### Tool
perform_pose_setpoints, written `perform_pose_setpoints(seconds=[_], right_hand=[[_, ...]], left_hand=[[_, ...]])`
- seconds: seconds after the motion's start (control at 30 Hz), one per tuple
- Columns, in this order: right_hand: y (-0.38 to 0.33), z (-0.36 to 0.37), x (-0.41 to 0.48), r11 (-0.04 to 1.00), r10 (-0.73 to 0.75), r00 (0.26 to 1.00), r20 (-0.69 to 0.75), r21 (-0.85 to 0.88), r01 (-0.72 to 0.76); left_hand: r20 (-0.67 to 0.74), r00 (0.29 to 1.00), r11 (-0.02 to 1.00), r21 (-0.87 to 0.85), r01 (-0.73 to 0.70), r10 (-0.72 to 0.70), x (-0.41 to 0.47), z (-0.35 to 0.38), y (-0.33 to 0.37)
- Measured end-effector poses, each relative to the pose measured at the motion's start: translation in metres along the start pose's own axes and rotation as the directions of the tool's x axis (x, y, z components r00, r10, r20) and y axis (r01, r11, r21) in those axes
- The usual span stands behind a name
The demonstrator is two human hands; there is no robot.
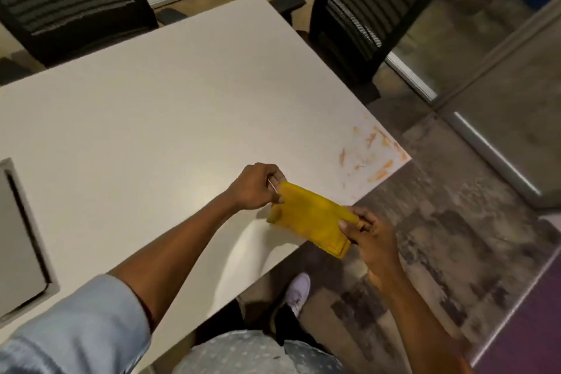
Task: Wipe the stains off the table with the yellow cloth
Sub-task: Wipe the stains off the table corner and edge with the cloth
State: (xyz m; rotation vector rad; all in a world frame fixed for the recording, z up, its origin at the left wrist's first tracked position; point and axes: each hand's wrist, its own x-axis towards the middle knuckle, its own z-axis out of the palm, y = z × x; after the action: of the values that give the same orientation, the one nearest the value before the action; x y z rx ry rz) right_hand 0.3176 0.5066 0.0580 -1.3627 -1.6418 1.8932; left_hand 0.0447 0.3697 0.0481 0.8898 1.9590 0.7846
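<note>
A folded yellow cloth (314, 220) is stretched between both my hands just above the near right edge of the white table (158, 118). My left hand (258, 187) pinches its upper left end. My right hand (368, 235) grips its lower right end, past the table's edge. Orange stains (372, 153) are smeared over the table's right corner, up and to the right of the cloth, untouched by it.
Two black mesh office chairs stand at the far side, one at the left (69, 0) and one at the right (364, 18). A grey recessed panel (21, 237) sits in the table at the left. Patterned carpet (455, 237) and my white shoe (299, 291) lie below.
</note>
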Motion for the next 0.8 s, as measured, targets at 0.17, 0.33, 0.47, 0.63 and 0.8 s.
perform_pose_setpoints(seconds=[0.17,0.33,0.47,0.63,0.8], right_hand=[[-0.005,-0.042,0.027,0.918,-0.269,0.961,-0.069,-0.319,0.234],[-0.002,-0.055,0.044,0.639,-0.632,0.774,0.04,-0.538,0.549],[0.038,-0.03,0.045,0.362,-0.686,0.684,0.248,-0.699,0.617],[0.113,0.023,0.051,0.354,-0.407,0.821,0.4,-0.76,0.545],[0.121,0.05,0.045,0.319,-0.237,0.889,0.391,-0.833,0.452]], left_hand=[[-0.049,0.981,0.942,0.291,-0.165,0.187,0.038,0.034,0.052],[-0.237,0.951,0.959,0.247,-0.14,0.2,0.072,0.059,0.069],[-0.267,0.959,0.952,0.305,-0.014,0.1,0.094,0.078,0.06],[-0.124,0.991,0.81,0.586,0.031,0.051,0.11,0.097,0.027],[-0.125,0.982,0.748,0.663,-0.025,0.145,0.1,0.082,-0.019]])
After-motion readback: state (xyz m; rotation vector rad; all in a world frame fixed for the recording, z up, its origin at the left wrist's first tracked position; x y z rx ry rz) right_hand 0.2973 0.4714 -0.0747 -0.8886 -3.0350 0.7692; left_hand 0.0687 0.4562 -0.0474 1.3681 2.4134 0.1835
